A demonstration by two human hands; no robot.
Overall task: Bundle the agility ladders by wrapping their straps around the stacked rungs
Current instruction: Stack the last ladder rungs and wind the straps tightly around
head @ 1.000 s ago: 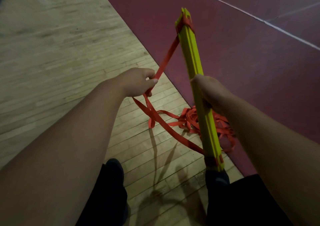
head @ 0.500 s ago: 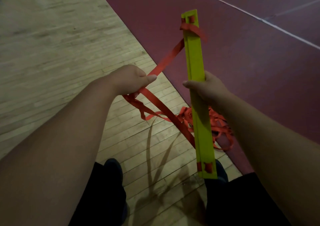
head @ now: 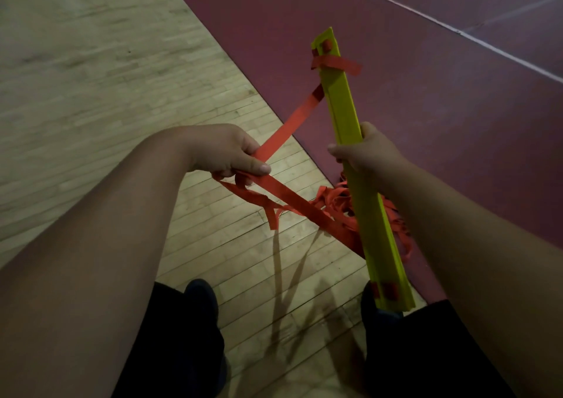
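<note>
Bright yellow-green on the stacked rungs (head: 344,114), solid all the way down, with small orange-red patches (head: 386,289) showing near both ends. The strap (head: 286,126) is vivid orange-red, one flat colour with no print, and the loose tangle (head: 332,202) beside the rungs matches it exactly. Underneath, the wood floor (head: 91,78) reads pale tan, narrow staggered planks with thin dark seams. Then the painted zone (head: 426,108) takes over in deep maroon, plain, cut by a thin white line (head: 487,44). Low in the shot it goes dark: black shorts (head: 170,352) and near-black shoes (head: 202,294). Thin grey shadow streaks (head: 275,263) stripe the planks.
</note>
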